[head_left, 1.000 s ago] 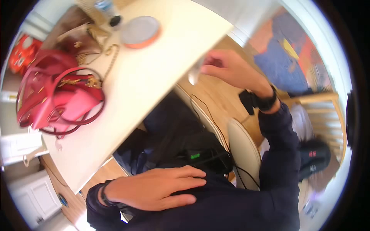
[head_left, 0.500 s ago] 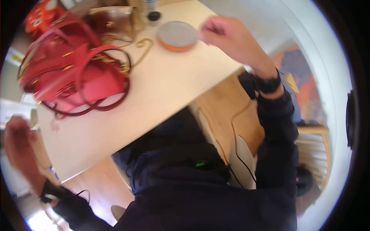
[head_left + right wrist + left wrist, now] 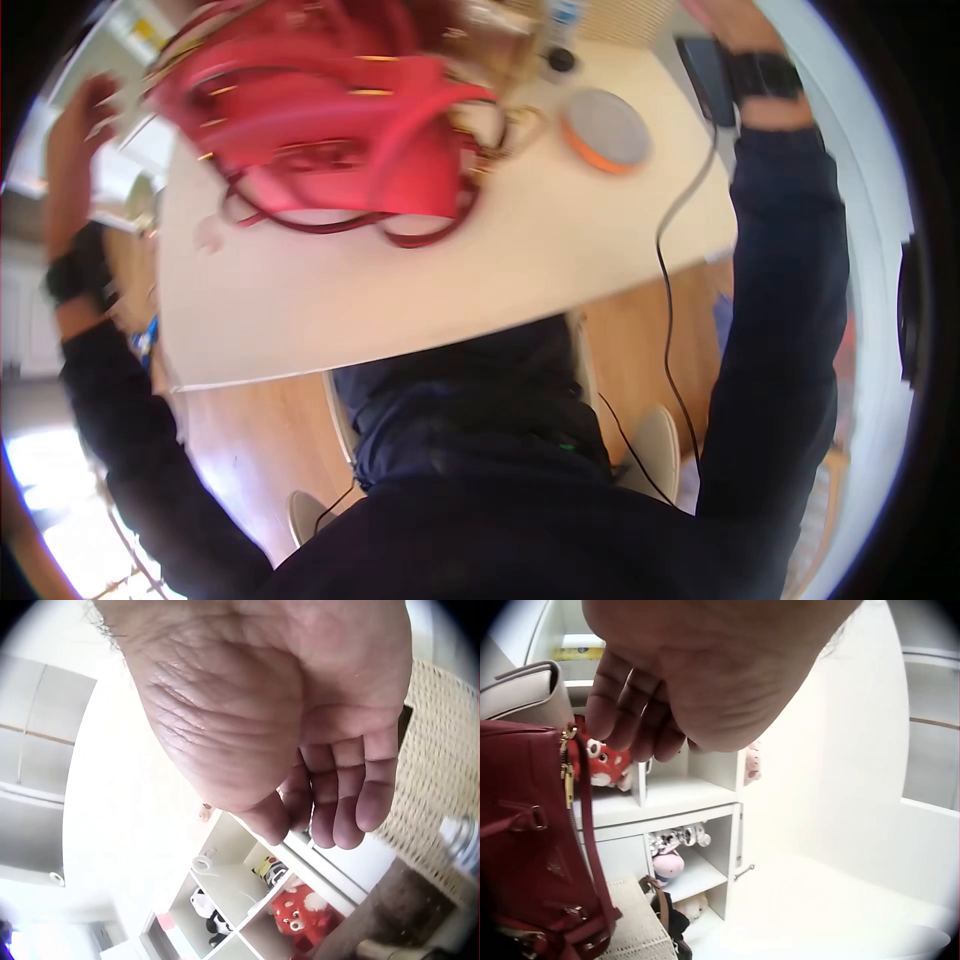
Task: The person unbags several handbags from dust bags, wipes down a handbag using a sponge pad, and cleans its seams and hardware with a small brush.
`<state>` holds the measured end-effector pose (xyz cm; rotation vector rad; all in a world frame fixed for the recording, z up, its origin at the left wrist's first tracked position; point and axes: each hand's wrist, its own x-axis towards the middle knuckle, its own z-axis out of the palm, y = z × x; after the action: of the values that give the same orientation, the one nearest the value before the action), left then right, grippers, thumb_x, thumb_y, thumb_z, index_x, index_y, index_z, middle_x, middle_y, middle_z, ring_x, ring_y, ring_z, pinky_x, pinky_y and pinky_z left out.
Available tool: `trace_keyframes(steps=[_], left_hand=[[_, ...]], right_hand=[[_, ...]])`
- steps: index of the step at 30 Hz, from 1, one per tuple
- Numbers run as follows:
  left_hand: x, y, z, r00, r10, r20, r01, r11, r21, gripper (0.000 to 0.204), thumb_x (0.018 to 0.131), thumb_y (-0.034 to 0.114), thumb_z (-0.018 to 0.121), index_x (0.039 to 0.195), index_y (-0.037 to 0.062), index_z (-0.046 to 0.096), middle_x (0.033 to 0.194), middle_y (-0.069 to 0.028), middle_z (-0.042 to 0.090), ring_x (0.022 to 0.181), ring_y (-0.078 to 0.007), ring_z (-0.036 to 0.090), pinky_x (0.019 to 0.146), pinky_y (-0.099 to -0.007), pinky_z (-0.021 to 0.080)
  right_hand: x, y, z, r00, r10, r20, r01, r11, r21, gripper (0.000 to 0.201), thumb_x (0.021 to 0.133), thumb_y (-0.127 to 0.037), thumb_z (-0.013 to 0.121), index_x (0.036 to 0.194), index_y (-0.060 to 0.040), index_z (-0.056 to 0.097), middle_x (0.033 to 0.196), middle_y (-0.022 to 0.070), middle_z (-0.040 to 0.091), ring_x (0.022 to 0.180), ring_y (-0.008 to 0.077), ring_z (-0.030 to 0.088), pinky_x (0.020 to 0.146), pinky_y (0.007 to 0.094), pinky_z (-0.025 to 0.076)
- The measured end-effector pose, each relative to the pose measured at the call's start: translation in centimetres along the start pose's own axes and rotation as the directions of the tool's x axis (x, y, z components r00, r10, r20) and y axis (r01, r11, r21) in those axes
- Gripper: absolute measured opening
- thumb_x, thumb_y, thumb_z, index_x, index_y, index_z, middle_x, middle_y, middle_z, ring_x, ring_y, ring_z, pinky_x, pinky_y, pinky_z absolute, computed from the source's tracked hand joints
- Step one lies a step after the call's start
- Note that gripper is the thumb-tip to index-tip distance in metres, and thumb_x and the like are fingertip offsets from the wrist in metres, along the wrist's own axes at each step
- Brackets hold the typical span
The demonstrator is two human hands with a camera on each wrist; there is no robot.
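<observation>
**Red handbag (image 3: 320, 130) within snagging reach**

It sits toward the tabletop (image 3: 400, 290)'s far left corner; its straps (image 3: 587, 802) could catch if I swept the left hand (image 3: 705, 675) inward, fingers loosely bent, empty. Swinging back the right hand (image 3: 277, 712), likewise empty, could drag its cable (image 3: 662, 262) into the disc (image 3: 608, 130) near the right edge. Half a second ago that hand was beside the disc; now it's beyond the far right corner.
</observation>
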<state>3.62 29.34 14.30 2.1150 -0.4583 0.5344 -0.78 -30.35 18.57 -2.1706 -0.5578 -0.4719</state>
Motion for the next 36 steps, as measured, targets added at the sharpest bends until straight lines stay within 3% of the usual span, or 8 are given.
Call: trace_keyframes(steps=[2,5,7,12,20,24,26,36], left_hand=[[-2.2,1.2,3.5,0.987,-0.147,-0.063,0.138,0.981,-0.136,0.038,0.109,0.026,0.060,0.138,0.0045,0.071,0.124,-0.0039,0.074,0.107,-0.0139,0.067,0.091,-0.0299,0.055],[-5.4,1.9,8.1,0.969,-0.240,-0.063,0.219,0.947,-0.234,0.036,0.111,0.037,0.061,0.123,0.0056,0.076,0.116,-0.0031,0.075,0.101,-0.0130,0.067,0.081,-0.0300,0.056],[-7.1,0.8,10.2,0.942,-0.327,-0.072,0.294,0.910,-0.292,0.040,0.111,0.041,0.062,0.115,0.0036,0.076,0.107,-0.0032,0.075,0.092,-0.0122,0.068,0.074,-0.0290,0.055],[-8.7,0.1,14.6,0.879,-0.468,-0.097,0.383,0.811,-0.441,0.042,0.110,0.040,0.068,0.109,-0.0016,0.076,0.091,-0.0032,0.073,0.076,-0.0100,0.065,0.067,-0.0271,0.052],[-10.1,0.9,16.9,0.938,-0.343,0.055,0.335,0.854,-0.398,0.044,0.114,0.039,0.060,0.111,-0.0010,0.077,0.094,0.0017,0.073,0.086,-0.0060,0.061,0.077,-0.0253,0.049],[-11.0,-1.5,17.3,0.938,-0.333,0.099,0.340,0.816,-0.467,0.046,0.115,0.038,0.057,0.123,-0.0036,0.076,0.102,-0.0015,0.075,0.093,-0.0083,0.064,0.082,-0.0258,0.052],[-11.2,-1.8,17.4,0.926,-0.358,0.118,0.368,0.794,-0.484,0.046,0.114,0.036,0.058,0.129,-0.0035,0.075,0.108,-0.0032,0.076,0.098,-0.0090,0.066,0.085,-0.0260,0.053],[-12.3,-3.9,18.3,0.943,-0.263,0.205,0.333,0.777,-0.534,0.045,0.112,0.033,0.059,0.135,-0.0045,0.069,0.124,-0.0096,0.075,0.115,-0.0169,0.070,0.099,-0.0335,0.057]], right_hand=[[-0.5,0.0,1.7,0.973,0.225,-0.047,-0.212,0.958,0.193,0.025,0.106,-0.024,0.069,0.096,-0.0012,0.075,0.083,0.0046,0.074,0.075,0.0121,0.069,0.073,0.0259,0.058],[-4.0,6.0,6.4,0.974,0.179,0.140,-0.196,0.974,0.118,0.033,0.109,-0.038,0.070,0.100,-0.0068,0.074,0.088,-0.0013,0.071,0.079,0.0074,0.066,0.073,0.0249,0.053],[-5.9,6.0,9.2,0.979,0.202,0.038,-0.204,0.977,0.058,0.030,0.102,-0.034,0.081,0.098,-0.0039,0.078,0.083,-0.0025,0.074,0.073,0.0042,0.063,0.067,0.0241,0.051],[-7.0,4.8,10.9,0.957,0.225,-0.185,-0.160,0.937,0.310,0.027,0.101,-0.027,0.082,0.098,-0.0005,0.078,0.082,-0.0020,0.073,0.072,0.0032,0.059,0.064,0.0226,0.047],[-9.5,6.0,15.3,0.905,0.242,-0.350,-0.110,0.928,0.357,0.024,0.101,-0.022,0.083,0.094,-0.0004,0.074,0.075,-0.0043,0.066,0.068,0.0031,0.054,0.060,0.0236,0.044],[-10.3,5.6,16.2,0.952,0.136,-0.273,-0.050,0.953,0.298,0.026,0.104,-0.022,0.080,0.094,0.0004,0.073,0.077,-0.0032,0.067,0.069,0.0032,0.055,0.061,0.0240,0.046],[-10.5,6.2,16.5,0.975,0.200,-0.100,-0.143,0.902,0.406,0.024,0.104,-0.022,0.079,0.096,0.0006,0.074,0.078,-0.0024,0.068,0.072,0.0041,0.058,0.064,0.0241,0.048],[-10.6,8.6,18.0,0.935,0.249,0.254,-0.342,0.825,0.450,0.030,0.103,-0.028,0.076,0.105,0.0016,0.073,0.085,-0.0004,0.070,0.077,0.0057,0.062,0.068,0.0264,0.052]])
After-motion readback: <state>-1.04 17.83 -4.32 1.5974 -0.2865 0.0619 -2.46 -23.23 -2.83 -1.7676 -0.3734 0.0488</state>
